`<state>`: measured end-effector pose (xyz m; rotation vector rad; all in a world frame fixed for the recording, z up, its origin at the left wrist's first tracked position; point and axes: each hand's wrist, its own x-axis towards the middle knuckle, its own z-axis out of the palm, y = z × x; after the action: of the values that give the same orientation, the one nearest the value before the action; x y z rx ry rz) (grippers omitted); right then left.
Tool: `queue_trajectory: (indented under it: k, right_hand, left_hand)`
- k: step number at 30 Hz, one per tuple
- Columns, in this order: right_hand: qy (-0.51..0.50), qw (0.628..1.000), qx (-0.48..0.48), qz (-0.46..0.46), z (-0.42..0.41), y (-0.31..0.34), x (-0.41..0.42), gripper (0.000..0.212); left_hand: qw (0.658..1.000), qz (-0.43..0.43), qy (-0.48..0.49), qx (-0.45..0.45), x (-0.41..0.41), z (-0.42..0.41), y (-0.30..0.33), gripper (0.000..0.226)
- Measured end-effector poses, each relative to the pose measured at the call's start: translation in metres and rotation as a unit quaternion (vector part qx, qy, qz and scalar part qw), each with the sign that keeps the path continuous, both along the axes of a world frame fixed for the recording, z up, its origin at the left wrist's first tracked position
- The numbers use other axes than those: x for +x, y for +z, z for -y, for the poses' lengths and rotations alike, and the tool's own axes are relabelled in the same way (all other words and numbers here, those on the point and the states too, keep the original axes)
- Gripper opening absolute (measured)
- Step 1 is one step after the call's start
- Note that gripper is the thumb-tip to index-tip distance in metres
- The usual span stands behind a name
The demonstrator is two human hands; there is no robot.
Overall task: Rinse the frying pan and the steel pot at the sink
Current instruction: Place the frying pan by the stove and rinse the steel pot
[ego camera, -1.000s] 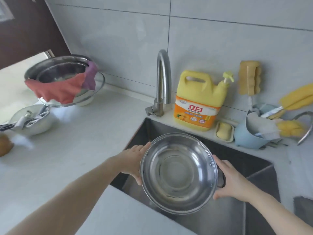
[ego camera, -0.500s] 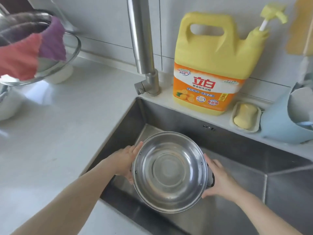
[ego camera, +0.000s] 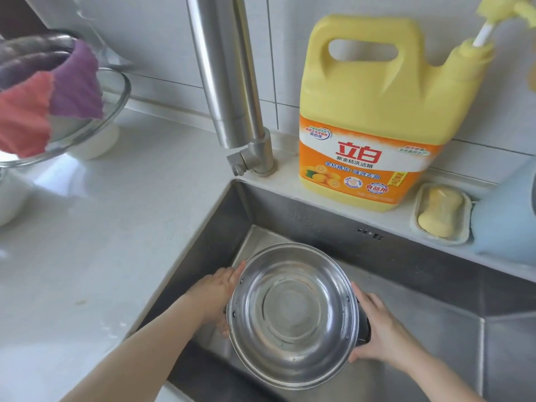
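I hold the steel pot (ego camera: 293, 314) between both my hands in the lower middle of the frame, down inside the sink (ego camera: 420, 285), its open mouth tipped up toward me so I see the shiny ringed bottom. My left hand (ego camera: 216, 294) lies along the pot's left wall, fingers curved round the side with the fingertips reaching the rim; my right hand (ego camera: 380, 332) is curled round the black side handle (ego camera: 366, 329) on the right, thumb along the rim. One pot, two hands, both gripping it. The tap (ego camera: 232, 82) rises at the top centre, its base on the ledge behind the sink. Right of it, in the upper right, stands one big yellow detergent jug (ego camera: 377, 111) with a pump; its orange label reads 立白 in large red characters, with 新金桔洗洁精 below, and a small round stamp reads 食品用. Further smaller print I cannot make out. Beside the jug, at the right edge, is one bar of yellow soap (ego camera: 439, 213) in a pale soap dish (ego camera: 417, 204), touching a pale blue container (ego camera: 504, 224). At the upper left, two cloths, one red (ego camera: 23, 117) and one purple (ego camera: 77, 85), hang over a metal basin (ego camera: 113, 94) on the white counter (ego camera: 116, 227)
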<state>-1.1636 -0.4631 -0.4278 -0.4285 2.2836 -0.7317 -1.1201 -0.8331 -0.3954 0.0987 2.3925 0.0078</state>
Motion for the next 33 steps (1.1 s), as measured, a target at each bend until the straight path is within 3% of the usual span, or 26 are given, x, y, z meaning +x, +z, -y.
queue_trajectory:
  k: [2, 4, 6, 8, 10, 12, 13, 17, 23, 29, 33]
  right_hand:
    - [-0.001, 1.000, 0.000, -0.001, 0.001, 0.001, 0.001, 0.148]
    - [0.002, 1.000, 0.005, -0.001, 0.002, 0.002, 0.003, 0.149]
    - [0.002, 1.000, 0.009, 0.001, 0.003, 0.002, 0.004, 0.149]
    - [0.004, 1.000, 0.007, 0.003, 0.003, 0.004, 0.004, 0.147]
    - [0.003, 1.000, 0.002, 0.003, 0.004, 0.005, 0.004, 0.145]
    - [0.002, 1.000, -0.003, 0.003, 0.005, 0.007, 0.005, 0.143]
    - [0.003, 1.000, -0.004, 0.003, 0.006, 0.007, 0.005, 0.143]
    - [0.002, 1.000, -0.002, 0.003, 0.004, 0.003, 0.005, 0.144]
    - [0.001, 1.000, -0.004, 0.002, 0.003, -0.001, 0.005, 0.145]
    - [0.003, 1.000, -0.009, -0.001, 0.003, 0.000, 0.005, 0.144]
    - [0.003, 1.000, -0.013, -0.002, 0.004, 0.000, 0.004, 0.144]
  left_hand:
    - [0.998, -0.019, 0.044, 0.037, -0.004, -0.010, 0.015, 0.141]
    - [0.971, -0.110, 0.165, 0.135, -0.015, -0.021, 0.043, 0.124]
    - [0.890, -0.278, 0.280, 0.227, -0.033, -0.030, 0.076, 0.097]
    - [0.803, -0.381, 0.369, 0.274, -0.057, -0.037, 0.108, 0.077]
    - [0.746, -0.382, 0.448, 0.311, -0.086, -0.043, 0.132, 0.070]
    - [0.717, -0.380, 0.480, 0.334, -0.111, -0.047, 0.148, 0.050]
    - [0.711, -0.392, 0.480, 0.332, -0.120, -0.048, 0.151, 0.036]
    - [0.702, -0.426, 0.485, 0.299, -0.134, -0.041, 0.144, 0.039]
    - [0.730, -0.429, 0.453, 0.281, -0.131, -0.034, 0.143, 0.034]
    - [0.733, -0.416, 0.436, 0.316, -0.128, -0.020, 0.136, 0.022]
    - [0.733, -0.409, 0.423, 0.341, -0.129, -0.016, 0.132, 0.028]
